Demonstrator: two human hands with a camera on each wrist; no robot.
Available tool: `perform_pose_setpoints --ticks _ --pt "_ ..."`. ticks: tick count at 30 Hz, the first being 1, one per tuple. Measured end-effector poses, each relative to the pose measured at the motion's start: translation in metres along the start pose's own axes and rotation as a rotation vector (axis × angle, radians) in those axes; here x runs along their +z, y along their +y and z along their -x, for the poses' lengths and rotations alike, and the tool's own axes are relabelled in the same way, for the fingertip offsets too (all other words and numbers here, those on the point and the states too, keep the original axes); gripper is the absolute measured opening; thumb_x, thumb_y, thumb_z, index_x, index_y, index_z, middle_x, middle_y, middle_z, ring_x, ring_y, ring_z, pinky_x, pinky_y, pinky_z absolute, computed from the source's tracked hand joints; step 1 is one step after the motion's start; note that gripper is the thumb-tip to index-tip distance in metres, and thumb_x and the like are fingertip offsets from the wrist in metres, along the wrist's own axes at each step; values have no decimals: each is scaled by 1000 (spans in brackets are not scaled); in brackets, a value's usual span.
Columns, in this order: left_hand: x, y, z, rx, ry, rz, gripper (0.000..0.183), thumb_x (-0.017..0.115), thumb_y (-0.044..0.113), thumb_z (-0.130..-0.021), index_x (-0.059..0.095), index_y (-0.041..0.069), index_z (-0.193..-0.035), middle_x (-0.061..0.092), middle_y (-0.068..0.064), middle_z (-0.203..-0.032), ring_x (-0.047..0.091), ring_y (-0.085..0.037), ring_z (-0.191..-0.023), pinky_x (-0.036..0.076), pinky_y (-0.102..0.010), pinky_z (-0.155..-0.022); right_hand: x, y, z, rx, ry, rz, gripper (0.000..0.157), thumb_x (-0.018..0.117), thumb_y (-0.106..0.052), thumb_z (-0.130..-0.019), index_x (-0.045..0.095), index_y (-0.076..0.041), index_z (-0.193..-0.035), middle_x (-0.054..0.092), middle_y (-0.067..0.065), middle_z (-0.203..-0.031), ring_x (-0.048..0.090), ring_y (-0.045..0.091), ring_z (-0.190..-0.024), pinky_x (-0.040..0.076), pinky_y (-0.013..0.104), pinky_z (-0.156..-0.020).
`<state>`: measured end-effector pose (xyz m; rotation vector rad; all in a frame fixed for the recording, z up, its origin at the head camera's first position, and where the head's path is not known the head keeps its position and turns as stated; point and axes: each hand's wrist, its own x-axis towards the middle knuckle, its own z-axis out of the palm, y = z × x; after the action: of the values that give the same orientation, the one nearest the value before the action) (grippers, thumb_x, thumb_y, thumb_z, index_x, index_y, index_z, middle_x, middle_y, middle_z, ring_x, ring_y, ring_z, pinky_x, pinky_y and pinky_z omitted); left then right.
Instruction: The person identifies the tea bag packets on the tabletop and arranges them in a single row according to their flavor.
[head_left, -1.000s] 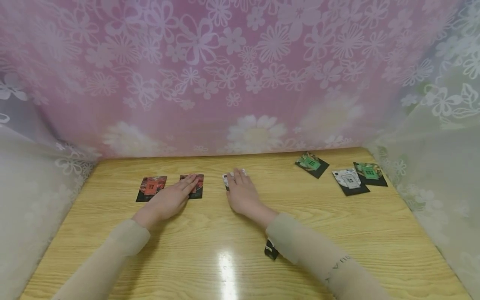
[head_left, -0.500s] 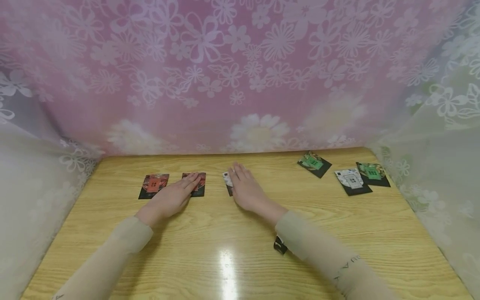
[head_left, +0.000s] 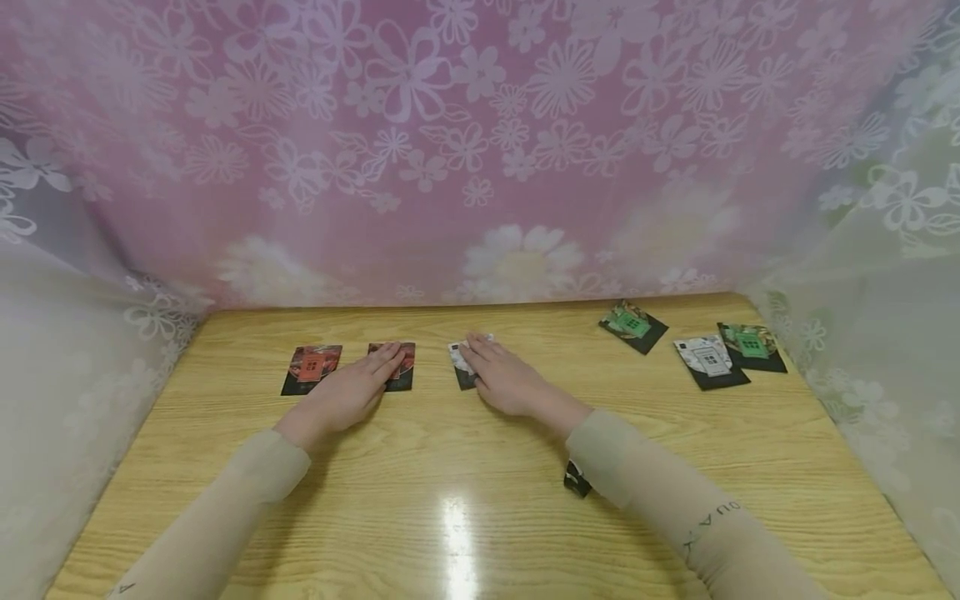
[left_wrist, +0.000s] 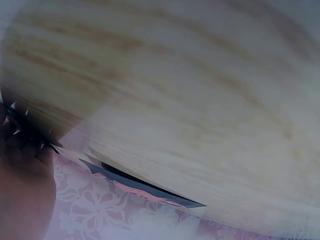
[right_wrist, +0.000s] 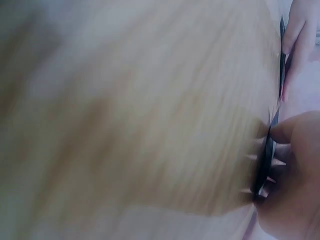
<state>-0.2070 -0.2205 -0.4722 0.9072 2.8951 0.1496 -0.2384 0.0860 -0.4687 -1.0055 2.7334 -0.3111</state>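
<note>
My left hand (head_left: 341,396) rests with straight fingers on a flat black packet with red print (head_left: 405,377), covering its left part. Another red-printed packet (head_left: 311,367) lies to its left, partly behind that hand. My right hand (head_left: 513,383) lies flat, fingers together, over a white-printed black packet (head_left: 461,371) whose left side shows. In the right wrist view, the right hand's fingers (right_wrist: 282,132) spread over the packet's dark edge (right_wrist: 265,165). A small dark piece with some white (head_left: 576,481) pokes out beside the right sleeve; the rest is hidden.
On the right of the wooden table (head_left: 375,500) lie a tilted green-printed packet (head_left: 633,327), a white-printed packet (head_left: 711,362) and a second green-printed packet (head_left: 752,346) touching or overlapping it. A pink floral curtain (head_left: 360,208) hangs behind; pale curtains (head_left: 900,350) close both sides.
My right hand has turned, its wrist moving right while its fingertips stay on the white packet. The dark piece has shifted right with the sleeve. My left hand keeps its place on the red packet.
</note>
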Motion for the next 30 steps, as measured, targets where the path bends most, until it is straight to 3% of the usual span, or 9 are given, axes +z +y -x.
perform_pose_setpoints --ticks 11,23,30 --pt "-1 1 0 -12 -1 8 57 46 17 -115 30 4 -168 27 -17 -176 33 -37 -160 38 -57 -127 6 -27 -6 124 33 21 64 49 -27 -114 26 -3 -168 18 18 -177 15 33 -167 16 44 -138" --pt "-1 2 0 -5 8 -1 57 46 19 -115 31 3 -167 30 -18 -174 35 -38 -160 39 -57 -127 8 -52 -12 255 14 87 65 44 -34 -115 22 -8 -170 16 14 -179 16 29 -167 17 40 -138" --pt "-1 3 0 -6 0 -8 58 46 18 -114 30 3 -168 28 -17 -175 34 -37 -160 38 -56 -128 6 -56 -11 260 0 96 65 44 -34 -115 22 -7 -170 15 15 -179 16 29 -167 19 41 -138"
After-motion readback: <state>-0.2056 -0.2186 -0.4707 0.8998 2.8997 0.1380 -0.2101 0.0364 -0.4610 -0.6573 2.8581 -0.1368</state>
